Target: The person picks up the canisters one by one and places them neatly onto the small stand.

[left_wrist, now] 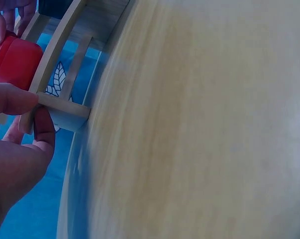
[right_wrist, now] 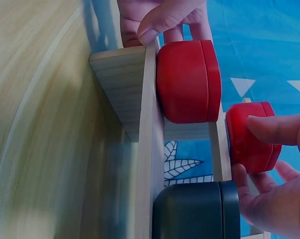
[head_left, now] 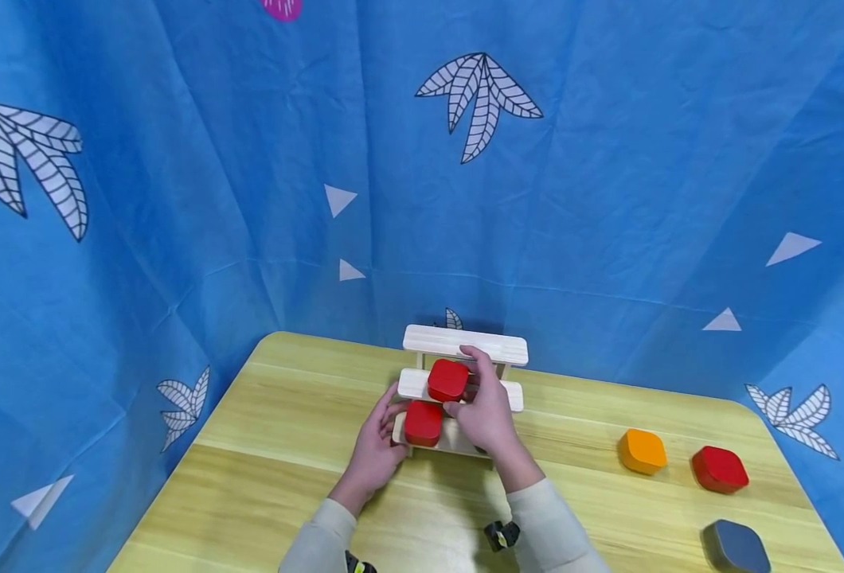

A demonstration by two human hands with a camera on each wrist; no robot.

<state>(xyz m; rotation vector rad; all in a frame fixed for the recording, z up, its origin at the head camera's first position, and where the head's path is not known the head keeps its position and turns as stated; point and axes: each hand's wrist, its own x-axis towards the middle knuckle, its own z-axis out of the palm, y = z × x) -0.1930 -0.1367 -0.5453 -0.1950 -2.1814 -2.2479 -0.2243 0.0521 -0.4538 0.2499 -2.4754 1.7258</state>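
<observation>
A small three-step wooden rack stands at the table's back edge. My right hand holds a red rounded-square box at the middle step, thumb on one side and fingers on the other. On the lowest step sits another red box, close to my left hand. In the left wrist view, the thumb and fingers of that hand grip the end of the lowest step. A dark box also stands on the lowest step, mostly hidden by my right hand in the head view.
To the right on the wooden table lie an orange box, a red box and a dark grey box. A blue patterned curtain hangs right behind the rack.
</observation>
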